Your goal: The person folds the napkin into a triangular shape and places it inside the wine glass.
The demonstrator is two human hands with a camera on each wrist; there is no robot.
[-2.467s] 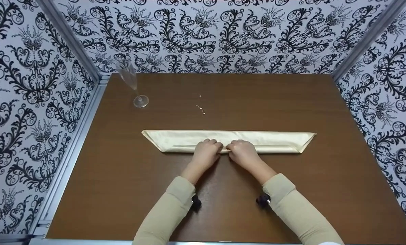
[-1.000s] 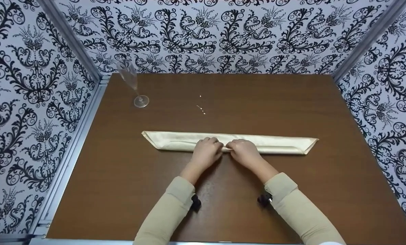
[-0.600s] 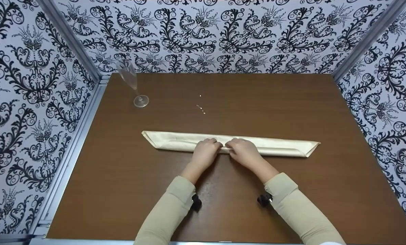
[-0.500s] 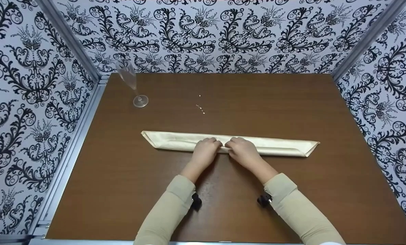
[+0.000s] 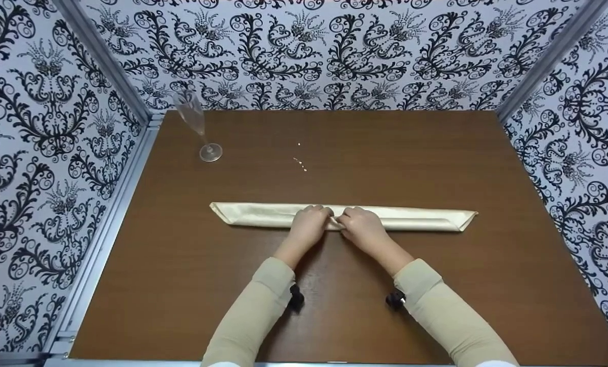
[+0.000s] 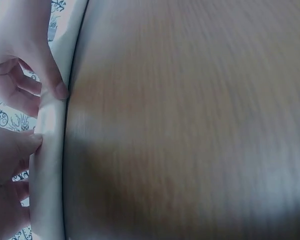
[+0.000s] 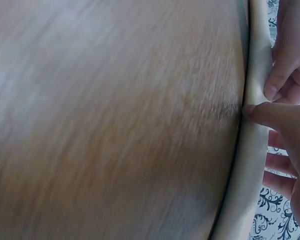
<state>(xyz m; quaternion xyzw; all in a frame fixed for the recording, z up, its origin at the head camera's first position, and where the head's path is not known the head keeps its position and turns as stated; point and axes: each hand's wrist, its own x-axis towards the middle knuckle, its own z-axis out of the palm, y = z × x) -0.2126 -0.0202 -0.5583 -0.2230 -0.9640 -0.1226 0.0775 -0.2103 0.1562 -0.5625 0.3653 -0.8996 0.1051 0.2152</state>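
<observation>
A cream satin cloth [image 5: 421,219], likely a napkin, lies across the table as a long, partly rolled strip with slanted ends. My left hand [image 5: 309,225] pinches the near rolled edge just left of its middle. Close beside it, my right hand [image 5: 364,228] pinches the same edge, with a small gap between the two. In the left wrist view, the left thumb [image 6: 30,143] lies on top of the roll. The right wrist view shows the right thumb [image 7: 257,111] against the near side, its fingers partly behind the cloth.
A clear champagne flute [image 5: 210,152] stands at the back left of the brown table [image 5: 411,158]. Several tiny white specks [image 5: 300,163] lie beyond the cloth. Walls with a black-and-white scroll pattern [image 5: 304,56] enclose the back and sides.
The strip has become narrower, and both its ends have come nearer to me, first the right one, then the left. Both hands have stayed at its middle, their fingers shifting slightly.
</observation>
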